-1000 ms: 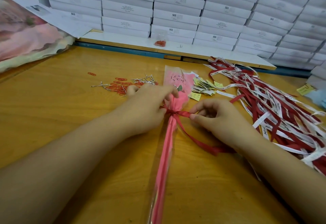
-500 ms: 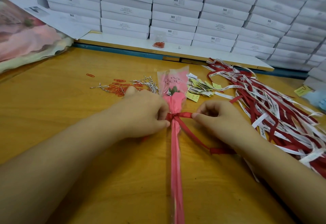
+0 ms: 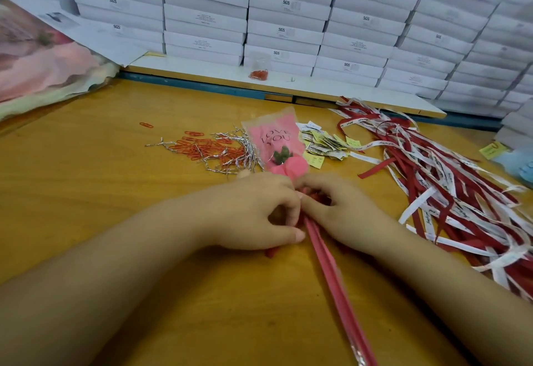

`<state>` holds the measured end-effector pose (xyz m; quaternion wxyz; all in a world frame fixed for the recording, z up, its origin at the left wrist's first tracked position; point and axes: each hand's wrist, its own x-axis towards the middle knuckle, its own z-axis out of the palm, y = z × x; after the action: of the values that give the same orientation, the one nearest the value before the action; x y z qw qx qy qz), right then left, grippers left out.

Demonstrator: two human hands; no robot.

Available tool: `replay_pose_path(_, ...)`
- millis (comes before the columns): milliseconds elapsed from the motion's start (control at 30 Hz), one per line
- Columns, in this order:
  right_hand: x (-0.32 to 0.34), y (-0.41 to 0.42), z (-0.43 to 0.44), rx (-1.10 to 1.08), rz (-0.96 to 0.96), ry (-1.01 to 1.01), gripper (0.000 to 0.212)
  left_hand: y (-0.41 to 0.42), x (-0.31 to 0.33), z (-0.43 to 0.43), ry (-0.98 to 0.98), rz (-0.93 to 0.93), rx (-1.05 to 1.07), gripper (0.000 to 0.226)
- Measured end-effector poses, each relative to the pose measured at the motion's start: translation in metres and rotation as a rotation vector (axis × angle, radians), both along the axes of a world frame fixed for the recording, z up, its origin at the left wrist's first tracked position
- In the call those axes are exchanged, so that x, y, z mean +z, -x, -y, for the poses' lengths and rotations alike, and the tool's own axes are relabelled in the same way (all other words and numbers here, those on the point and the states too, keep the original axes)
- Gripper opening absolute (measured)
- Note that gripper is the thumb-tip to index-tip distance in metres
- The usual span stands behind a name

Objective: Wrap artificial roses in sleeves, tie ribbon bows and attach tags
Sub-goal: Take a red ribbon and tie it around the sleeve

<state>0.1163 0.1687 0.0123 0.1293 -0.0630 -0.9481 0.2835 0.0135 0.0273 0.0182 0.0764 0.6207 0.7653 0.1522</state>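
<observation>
Mid-frame: left hand (image 3: pixel 253 210) and right hand (image 3: pixel 343 211) knuckle to knuckle on the yellow-brown wooden desk (image 3: pixel 86 192), meeting over the neck of a pink plastic sleeve (image 3: pixel 275 137) printed LOVE YOU.

Sleeve flat on the desk, wide mouth toward top centre, narrow tail (image 3: pixel 331 273) running to the bottom edge right of centre. Inside the wide part, a pink artificial rose (image 3: pixel 291 167) with green sepals, just above the knuckles.

Left hand: fingers curled tight, thumb tip against the sleeve's tail. Right hand: fingers curled too, fingertips meeting the left's. Red ribbon (image 3: pixel 315 196) bunched between the two sets of fingers at the neck, pinched by both as far as visible; knot itself hidden. One short red end poking out under the left hand.

Right side of frame: loose heap of red and white printed ribbons (image 3: pixel 447 181), spread from upper middle to the right edge.

Just right of the sleeve mouth: small pile of yellow and white paper tags (image 3: pixel 323 143).

Left of the sleeve mouth: silver twist ties (image 3: pixel 239 149), touching a scatter of orange-red paper clips (image 3: pixel 202 146).

Top of frame: wall of stacked flat white boxes (image 3: pixel 288 19), some marked SGS.

Upper left: crumpled pink flowered cloth (image 3: pixel 37 59).
</observation>
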Motion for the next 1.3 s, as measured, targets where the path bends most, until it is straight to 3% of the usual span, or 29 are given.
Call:
replay_pose_path(100, 0.002, -0.002, -0.004, -0.011, 0.037, 0.01, 0.007, 0.004, 0.003, 0.0, -0.042, 0.007, 0.072, 0.039)
replay_pose_path(167, 0.003, -0.004, -0.008, -0.03, 0.055, 0.026, 0.007, 0.013, 0.002, 0.001, -0.188, 0.018, 0.214, 0.041)
replay_pose_path(267, 0.005, -0.008, -0.011, -0.04, 0.088, 0.067, 0.01, 0.04, -0.003, 0.004, -0.371, -0.019, 0.561, 0.025)
replay_pose_path(333, 0.007, -0.011, -0.013, -0.03, 0.115, 0.103, 0.01, 0.062, -0.01, 0.009, -0.362, -0.063, 0.737, 0.01)
replay_pose_path(400, 0.01, -0.015, -0.014, -0.007, 0.155, 0.121, 0.01, 0.078, -0.016, 0.013, -0.321, -0.074, 0.818, 0.013)
replay_pose_path(600, 0.023, -0.025, -0.018, 0.054, 0.276, 0.164, 0.016, 0.082, -0.027, 0.005, -0.151, -0.111, 0.681, 0.034)
replay_pose_path(800, 0.028, -0.031, -0.02, 0.111, 0.323, 0.145, 0.017, 0.075, -0.026, 0.001, -0.213, -0.285, 0.654, 0.023)
replay_pose_path(1033, 0.037, -0.039, -0.034, 0.282, 0.455, 0.072, 0.028, 0.075, -0.024, 0.004, -0.255, -0.274, 0.742, 0.011)
replay_pose_path(1167, 0.044, -0.045, -0.044, 0.383, 0.531, 0.141, 0.033, 0.075, -0.024, 0.004, -0.263, -0.271, 0.748, 0.012)
replay_pose_path(1300, 0.05, -0.044, -0.056, 0.252, 0.384, 0.312, 0.03, 0.075, -0.023, 0.004, -0.27, -0.251, 0.758, 0.012)
